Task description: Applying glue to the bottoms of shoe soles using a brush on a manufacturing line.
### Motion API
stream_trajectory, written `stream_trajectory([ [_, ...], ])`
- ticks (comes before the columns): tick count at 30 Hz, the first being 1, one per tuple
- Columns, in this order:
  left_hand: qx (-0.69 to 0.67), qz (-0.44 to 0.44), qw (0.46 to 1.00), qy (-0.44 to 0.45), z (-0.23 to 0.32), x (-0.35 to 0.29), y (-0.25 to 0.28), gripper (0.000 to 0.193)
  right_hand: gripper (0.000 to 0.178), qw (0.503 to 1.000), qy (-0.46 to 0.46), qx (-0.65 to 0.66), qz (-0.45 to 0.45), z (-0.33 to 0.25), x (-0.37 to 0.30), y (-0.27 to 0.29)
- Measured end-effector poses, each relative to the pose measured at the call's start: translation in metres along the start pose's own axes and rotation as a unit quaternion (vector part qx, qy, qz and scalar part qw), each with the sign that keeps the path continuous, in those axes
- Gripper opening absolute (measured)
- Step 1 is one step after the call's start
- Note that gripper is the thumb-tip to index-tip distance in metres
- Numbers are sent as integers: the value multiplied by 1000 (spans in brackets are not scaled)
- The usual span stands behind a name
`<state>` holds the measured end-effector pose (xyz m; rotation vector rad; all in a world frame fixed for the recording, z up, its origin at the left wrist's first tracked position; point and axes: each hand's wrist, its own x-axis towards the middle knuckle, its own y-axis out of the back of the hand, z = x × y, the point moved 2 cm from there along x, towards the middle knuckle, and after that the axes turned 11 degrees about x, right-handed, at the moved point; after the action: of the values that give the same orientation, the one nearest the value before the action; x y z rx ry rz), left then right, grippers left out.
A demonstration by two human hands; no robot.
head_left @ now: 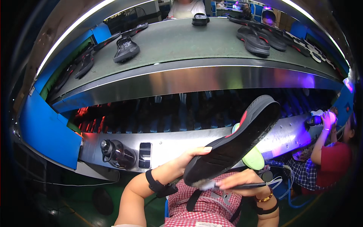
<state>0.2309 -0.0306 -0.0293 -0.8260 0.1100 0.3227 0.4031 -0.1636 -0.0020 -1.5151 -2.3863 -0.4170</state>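
Note:
A large black shoe sole (234, 142) with a grey side wall and a red accent is tilted up in front of me, its long black face toward the view. My left hand (188, 158) is closed on its lower left edge; the thumb shows and the other fingers are hidden behind. In my right hand (242, 179) is a slim brush (247, 185) with a black handle, held between closed fingers. Its pale bristles are at the sole's near end, seemingly touching the edge. Behind the sole, a light green rounded thing (253, 159) is partly covered.
A dark bottle (123, 154) and a black phone (145, 155) rest on the metal ledge (174, 143). Beyond, a green conveyor belt (181, 43) carries several black soles (126, 49). At the right, a co-worker in a red top (332, 160) handles a shoe (314, 120).

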Motion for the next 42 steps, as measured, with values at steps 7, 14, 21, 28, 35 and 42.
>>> stream_trajectory([
  [7,58,7,996,65,-1,3,-8,49,31,993,-83,-35,-76,-8,-2,3],
  [14,115,57,985,118,-8,3,-7,50,30,978,-117,-121,-122,-15,-7,12],
  [21,156,30,975,156,-9,-2,-3,50,28,940,-142,-261,-169,-27,-3,17],
  [28,128,48,975,177,-8,-5,-4,51,33,924,-133,-314,-171,-38,1,34],
  [35,132,48,978,157,-3,-10,1,52,38,924,-132,-335,-130,-46,-2,48],
  [42,75,34,988,129,-13,-1,16,57,28,979,-118,-167,-20,-48,-13,58],
])
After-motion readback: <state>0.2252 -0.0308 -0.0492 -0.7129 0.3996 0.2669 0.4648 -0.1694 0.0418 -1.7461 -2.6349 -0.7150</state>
